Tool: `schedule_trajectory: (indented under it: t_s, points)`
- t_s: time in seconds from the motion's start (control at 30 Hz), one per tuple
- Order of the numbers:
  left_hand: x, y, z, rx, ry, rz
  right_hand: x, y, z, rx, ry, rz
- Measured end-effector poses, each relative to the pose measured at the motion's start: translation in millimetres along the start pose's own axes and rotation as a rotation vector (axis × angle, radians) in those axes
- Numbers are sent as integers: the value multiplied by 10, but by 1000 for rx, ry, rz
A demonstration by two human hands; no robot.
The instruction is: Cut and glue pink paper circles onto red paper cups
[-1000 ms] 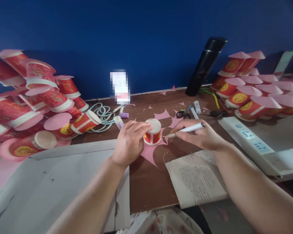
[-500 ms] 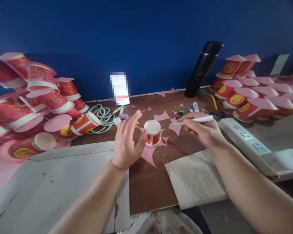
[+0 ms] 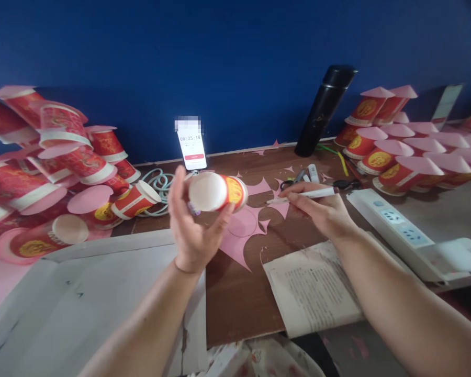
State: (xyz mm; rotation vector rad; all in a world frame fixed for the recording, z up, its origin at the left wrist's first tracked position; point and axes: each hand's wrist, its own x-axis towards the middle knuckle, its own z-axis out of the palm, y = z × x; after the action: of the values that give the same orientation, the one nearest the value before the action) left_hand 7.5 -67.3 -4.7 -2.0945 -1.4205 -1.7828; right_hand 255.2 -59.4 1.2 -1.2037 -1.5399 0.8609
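Note:
My left hand (image 3: 194,228) is closed round a red-and-white paper cup (image 3: 235,191), tipped on its side above the table, its white end toward me and to the left. Below it lies a piece of pink paper (image 3: 237,243) with a circle drawn on it and curved cut edges. In my right hand (image 3: 317,207) is a white pen (image 3: 316,193), its tip pointing left over pink scraps (image 3: 281,208). Behind that hand lie scissors (image 3: 288,184), partly hidden.
Red cups with pink paper discs (image 3: 65,125) are piled at the left; more cups with pink tops (image 3: 388,152) stand at the right. A phone (image 3: 192,146) and a black flask (image 3: 325,112) lean at the wall. A power strip (image 3: 392,217), printed paper (image 3: 310,288) and white board (image 3: 102,298) lie nearer.
My left hand has taken hold of the cup, lifted it off the pink paper and tipped it to the left, baring the drawn circle. My right hand has shifted slightly left with the pen.

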Motion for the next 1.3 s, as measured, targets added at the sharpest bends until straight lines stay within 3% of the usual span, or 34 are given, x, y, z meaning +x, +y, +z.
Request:
schedule_trajectory:
  t_s: [0.07, 0.17, 0.47, 0.6, 0.8, 0.93, 1.03, 1.1, 1.2, 1.3]
  points:
    - [38, -22, -47, -4, 93, 16, 6, 13, 5, 11, 12, 8]
    - [64, -61, -63, -29, 124, 51, 7, 9, 17, -21, 0, 4]
    - [119, -114, 26, 34, 42, 57, 6, 10, 65, -83, -36, -4]
    - [295, -158, 300, 107, -70, 71, 21, 42, 99, -163, -42, -14]
    - [500, -364, 843, 62, -222, -224, 40, 94, 124, -221, -58, -34]
    - [490, -438, 974, 91, -284, -363, 35, 101, 147, -234, -88, -52]
    - [405, -381, 895, 106, -295, -351, 29, 84, 165, -262, -108, -82]
    - [314, -290, 738, 110, -276, -207, 27, 83, 170, -258, -104, -88]
    - [134, -126, 357, 156, -270, 77, 19, 101, 174, -216, -70, -58]
    - [-64, -23, -59, 228, -520, 227, -3, 116, 207, -186, -66, -62]
